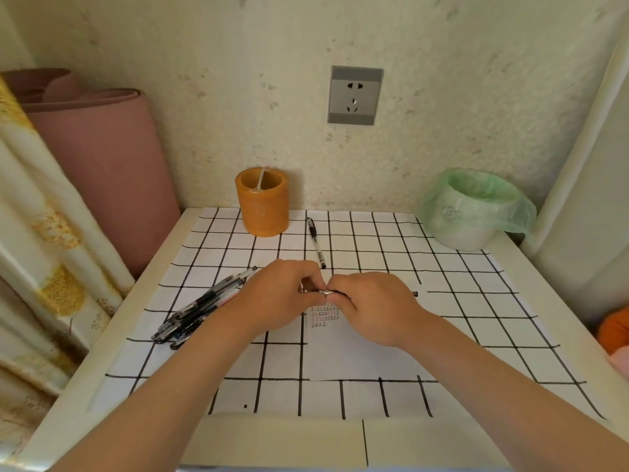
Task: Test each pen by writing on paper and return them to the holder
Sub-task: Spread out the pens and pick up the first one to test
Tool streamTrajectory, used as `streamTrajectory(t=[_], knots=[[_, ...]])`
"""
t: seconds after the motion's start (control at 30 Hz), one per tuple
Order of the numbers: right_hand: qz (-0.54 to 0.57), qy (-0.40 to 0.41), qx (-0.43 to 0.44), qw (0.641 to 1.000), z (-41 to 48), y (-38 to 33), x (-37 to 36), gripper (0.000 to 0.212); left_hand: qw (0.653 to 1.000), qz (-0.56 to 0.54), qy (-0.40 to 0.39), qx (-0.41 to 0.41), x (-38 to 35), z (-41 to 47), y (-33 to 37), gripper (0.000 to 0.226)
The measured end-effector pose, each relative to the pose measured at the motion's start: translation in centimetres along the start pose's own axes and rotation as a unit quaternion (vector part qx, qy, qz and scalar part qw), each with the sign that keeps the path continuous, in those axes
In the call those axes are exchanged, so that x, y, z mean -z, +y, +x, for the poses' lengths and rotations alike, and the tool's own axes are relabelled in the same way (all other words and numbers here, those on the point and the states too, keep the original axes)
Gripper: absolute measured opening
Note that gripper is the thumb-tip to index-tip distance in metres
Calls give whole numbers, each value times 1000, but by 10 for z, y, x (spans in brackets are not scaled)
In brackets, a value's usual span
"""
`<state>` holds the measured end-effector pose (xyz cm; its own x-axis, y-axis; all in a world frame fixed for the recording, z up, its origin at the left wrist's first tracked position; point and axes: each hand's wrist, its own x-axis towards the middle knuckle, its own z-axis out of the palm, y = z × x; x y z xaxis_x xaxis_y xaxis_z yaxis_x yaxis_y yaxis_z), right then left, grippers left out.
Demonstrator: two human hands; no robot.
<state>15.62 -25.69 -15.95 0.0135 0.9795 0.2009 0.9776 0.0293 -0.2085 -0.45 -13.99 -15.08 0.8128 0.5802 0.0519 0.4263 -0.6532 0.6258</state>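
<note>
Both hands meet mid-frame: the left hand point(282, 294) and the right hand point(374, 310) each pinch the same pen point(326, 292) between curled fingers, and its end pokes out to the right of the right hand (whether a cap is on, I cannot tell). Just below them lies the paper point(360, 352), with rows of small marks. A pile of pens point(204, 306) rests left of centre, near the left edge of the bench point(272, 441). A single pen point(316, 241) lies above the hands, beside the orange holder point(262, 206) at the back edge. A bag-lined bin point(473, 212) fills the upper-right corner. Bare gridded cover point(476, 318) spreads right of the hands.
</note>
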Motion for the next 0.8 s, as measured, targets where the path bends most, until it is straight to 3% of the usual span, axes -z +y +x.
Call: streamTrajectory(t=[0.33,0.43,0.5,0.6,0.67,0.73,0.8], knots=[[20,0,-16,1000,0,-2,0,27,999,-33,-22,13,11,0,-4,12],[56,-51,-60,995,-3,-3,1,29,999,33,-27,18,13,-3,-8,12],[149,-65,-80,983,-9,-3,5,24,993,106,-36,25,15,-6,-11,10],[284,-14,-126,950,-14,-1,10,31,985,159,-67,26,13,-9,-13,11],[399,18,-168,901,-11,-1,10,40,983,165,-81,27,11,-10,-13,9],[520,19,-207,829,-6,-4,9,44,983,159,-87,23,9,-10,-15,7],[559,10,-227,798,-4,-3,6,44,983,160,-90,18,7,-10,-17,8]])
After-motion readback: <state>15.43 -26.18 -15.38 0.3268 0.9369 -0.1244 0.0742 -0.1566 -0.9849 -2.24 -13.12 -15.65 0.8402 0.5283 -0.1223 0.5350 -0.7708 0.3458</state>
